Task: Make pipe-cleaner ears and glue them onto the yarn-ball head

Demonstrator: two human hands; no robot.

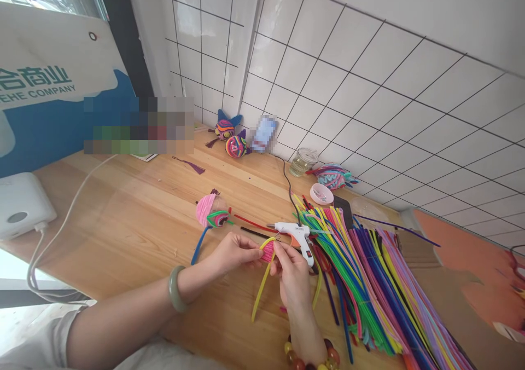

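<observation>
My left hand (241,251) pinches the left edge of a small pink pipe-cleaner piece (268,251). My right hand (290,266) is closed at its right edge, with thumb and fingers on a yellow pipe cleaner (261,296) that runs along the piece's top and hangs below. Just behind the hands lies a white hot glue gun (298,236), its nozzle pointing left. Further left rests a pink wrapped ball (206,208), with a green, pink and black eye-shaped piece (217,219) in front of it. A blue pipe cleaner (200,245) lies nearby.
Bundles of coloured pipe cleaners (361,282) spread over the right side. Behind stand a pink dish (321,194), a glass jar (303,162) and a phone (263,133) by the tiled wall. A purple tassel (192,165) and finished colourful figures (237,146) sit further back. A white device (24,206) with cables is left.
</observation>
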